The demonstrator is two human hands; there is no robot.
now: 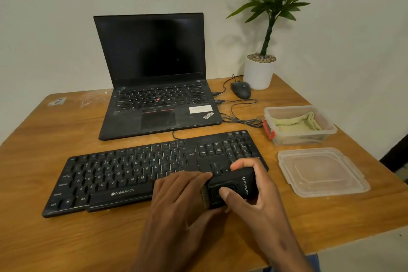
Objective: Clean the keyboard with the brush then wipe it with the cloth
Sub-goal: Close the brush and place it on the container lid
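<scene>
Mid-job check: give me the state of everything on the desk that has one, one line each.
laptop: lid open, screen dark
keyboard: flat on desk
brush: held in both hands at the keyboard's right end
container: open, cloth inside
cloth: folded, untouched
lid: off, flat beside container
mouse: idle near pot

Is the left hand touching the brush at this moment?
Touching. The head view shows the left hand with its fingertips laid against the bristle end of the black brush, which the right hand holds in its grip over the keyboard.
</scene>
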